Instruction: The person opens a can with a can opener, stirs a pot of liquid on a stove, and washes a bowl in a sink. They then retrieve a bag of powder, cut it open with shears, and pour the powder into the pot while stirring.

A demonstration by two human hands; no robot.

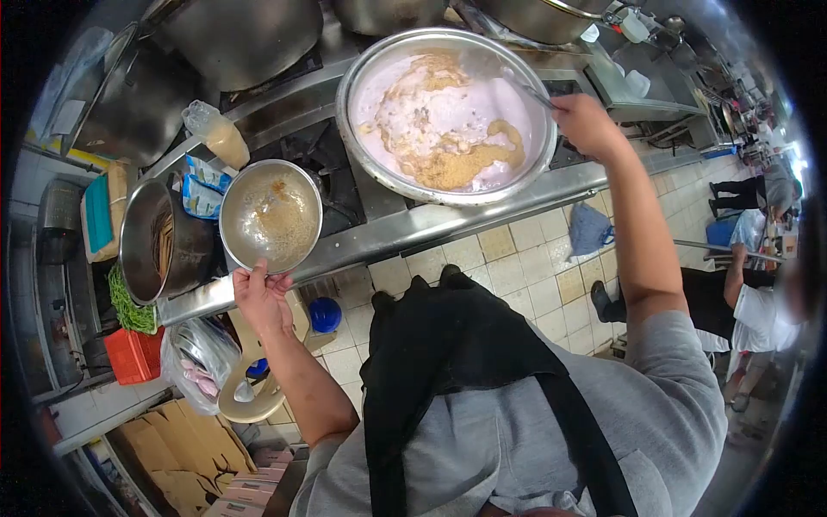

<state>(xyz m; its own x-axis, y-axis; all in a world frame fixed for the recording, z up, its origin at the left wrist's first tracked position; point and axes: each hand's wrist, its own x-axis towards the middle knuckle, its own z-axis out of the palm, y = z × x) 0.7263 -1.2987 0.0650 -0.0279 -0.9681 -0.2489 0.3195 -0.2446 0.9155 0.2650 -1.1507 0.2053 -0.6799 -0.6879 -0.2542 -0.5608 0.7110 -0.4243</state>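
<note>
Probably light, the bowl suits holding by its rim: left fingers pinch there; right fingers clasp a utensil.

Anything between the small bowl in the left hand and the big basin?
Nothing visible blocks the way: between the small bowl and the big basin, only a burner grate shows. The left hand grips the bowl's rim; the right hand is across the basin.
</note>
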